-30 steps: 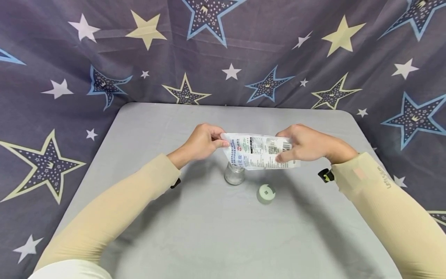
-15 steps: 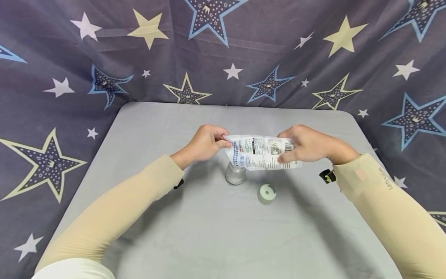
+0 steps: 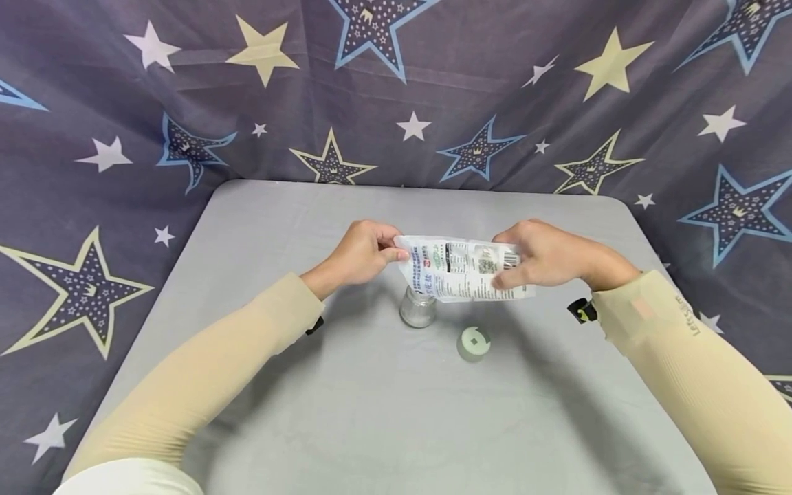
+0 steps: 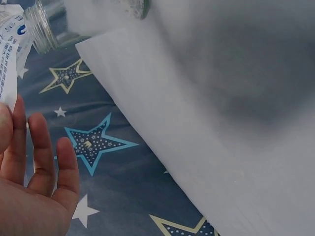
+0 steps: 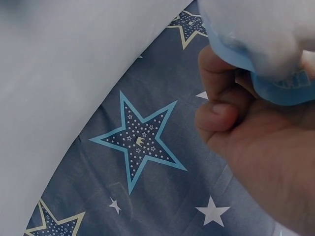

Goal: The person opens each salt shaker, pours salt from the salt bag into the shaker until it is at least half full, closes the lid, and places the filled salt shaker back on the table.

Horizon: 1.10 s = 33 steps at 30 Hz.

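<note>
A printed white salt bag [image 3: 464, 270] is held sideways in both hands above a clear glass jar [image 3: 417, 309]. My left hand [image 3: 365, 253] pinches the bag's left corner between thumb and index finger; its other fingers stand free in the left wrist view. My right hand [image 3: 544, 256] grips the right end, where the bag's blue edge [image 5: 285, 93] shows in the right wrist view. The bag's lower left part hides the jar's mouth in the head view. In the left wrist view, the jar's threaded neck [image 4: 42, 27] is beside the bag, and white grains lie at its bottom.
A pale green round lid [image 3: 474, 342] lies on the grey table [image 3: 371, 419], nearer the person and right of the jar. A dark star-patterned cloth [image 3: 371, 103] hangs behind the table and along both sides.
The bag and both hands shift only very slightly, with its left corner a little higher than half a second ago. The jar and lid stay put.
</note>
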Available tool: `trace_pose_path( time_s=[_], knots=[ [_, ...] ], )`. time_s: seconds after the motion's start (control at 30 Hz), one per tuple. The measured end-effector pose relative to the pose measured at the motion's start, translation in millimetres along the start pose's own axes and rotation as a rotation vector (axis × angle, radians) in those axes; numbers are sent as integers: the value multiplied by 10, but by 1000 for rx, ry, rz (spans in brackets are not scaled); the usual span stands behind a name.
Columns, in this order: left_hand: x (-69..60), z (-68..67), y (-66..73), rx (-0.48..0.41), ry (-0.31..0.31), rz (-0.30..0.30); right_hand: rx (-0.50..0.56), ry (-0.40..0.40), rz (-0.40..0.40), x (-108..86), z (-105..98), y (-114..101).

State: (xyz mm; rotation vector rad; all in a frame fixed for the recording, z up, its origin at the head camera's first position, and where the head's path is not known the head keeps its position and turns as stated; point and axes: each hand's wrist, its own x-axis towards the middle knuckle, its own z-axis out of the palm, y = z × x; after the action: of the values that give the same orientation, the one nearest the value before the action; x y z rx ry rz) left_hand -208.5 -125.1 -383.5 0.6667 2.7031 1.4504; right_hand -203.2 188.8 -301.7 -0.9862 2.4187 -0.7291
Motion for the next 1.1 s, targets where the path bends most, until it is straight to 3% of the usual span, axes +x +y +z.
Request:
trace_pose_path(
  time_s=[1.1],
  knots=[
    [22, 16, 40, -46, -17, -6, -52, 14, 41, -27, -34, -55]
  ],
)
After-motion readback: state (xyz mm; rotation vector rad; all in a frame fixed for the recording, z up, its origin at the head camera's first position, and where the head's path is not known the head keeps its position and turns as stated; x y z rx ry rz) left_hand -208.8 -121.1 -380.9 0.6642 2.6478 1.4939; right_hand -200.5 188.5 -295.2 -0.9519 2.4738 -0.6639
